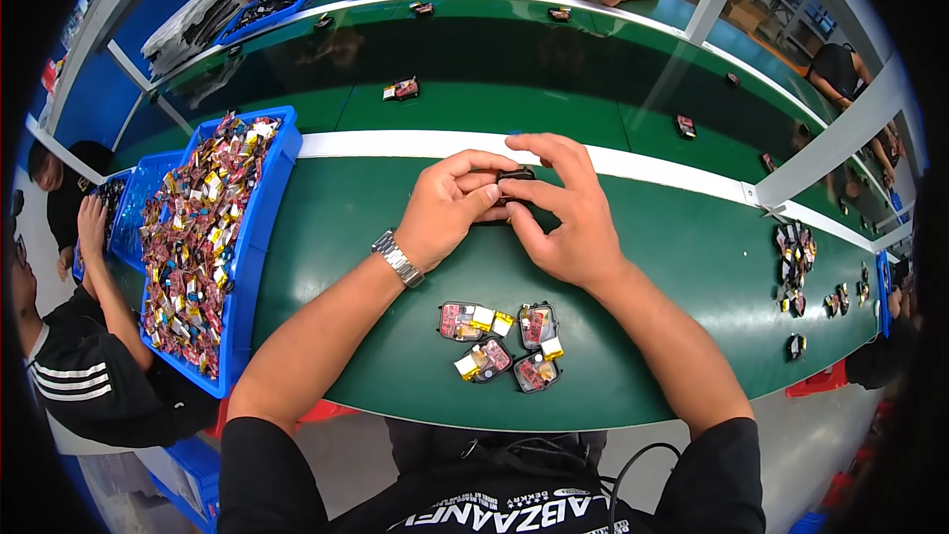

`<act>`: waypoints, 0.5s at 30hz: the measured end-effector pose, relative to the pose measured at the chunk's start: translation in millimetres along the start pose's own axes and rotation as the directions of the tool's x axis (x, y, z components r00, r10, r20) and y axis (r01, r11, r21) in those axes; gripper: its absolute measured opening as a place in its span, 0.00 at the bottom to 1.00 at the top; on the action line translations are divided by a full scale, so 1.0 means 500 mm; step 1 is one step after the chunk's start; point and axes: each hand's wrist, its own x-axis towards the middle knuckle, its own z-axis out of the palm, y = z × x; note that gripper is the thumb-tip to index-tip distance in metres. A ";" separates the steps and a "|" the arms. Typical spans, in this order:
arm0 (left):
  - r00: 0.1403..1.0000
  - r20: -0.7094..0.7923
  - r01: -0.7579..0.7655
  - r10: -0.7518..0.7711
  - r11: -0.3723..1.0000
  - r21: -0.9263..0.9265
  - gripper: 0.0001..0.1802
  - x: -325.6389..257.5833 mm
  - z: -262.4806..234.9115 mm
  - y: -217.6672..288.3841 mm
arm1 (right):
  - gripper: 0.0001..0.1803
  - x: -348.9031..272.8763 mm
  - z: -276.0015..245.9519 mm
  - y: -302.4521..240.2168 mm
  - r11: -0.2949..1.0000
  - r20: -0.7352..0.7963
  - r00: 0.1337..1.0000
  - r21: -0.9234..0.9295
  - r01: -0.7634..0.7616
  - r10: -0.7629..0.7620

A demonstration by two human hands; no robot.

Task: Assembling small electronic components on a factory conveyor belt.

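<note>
Above the green table, my left hand [445, 203] pinches a small black plastic casing [516, 176] between thumb and fingers. My right hand [568, 213] closes on the casing's right side with thumb and one finger, another finger raised and curved above it. Fingers cover most of the casing, so its inside is hidden. Between my forearms lie several open black casings, each with a red circuit board and a yellow-and-white battery: one at upper left [458, 322], one at upper right [538, 324], one at lower left [488, 360] and one at lower right [536, 373].
A blue tray [284, 153] heaped with circuit boards and batteries stands to my left, beside a seated co-worker [84, 356]. Beyond a white rail [376, 144] runs a green belt [474, 99] carrying scattered units. More units [794, 267] lie at right. Other people work across.
</note>
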 end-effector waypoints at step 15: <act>0.999 0.034 0.012 -0.010 0.999 -0.037 0.16 0.003 -0.005 -0.004 | 0.10 -0.012 0.001 0.007 0.999 -0.063 0.998 -0.047 -0.021 0.018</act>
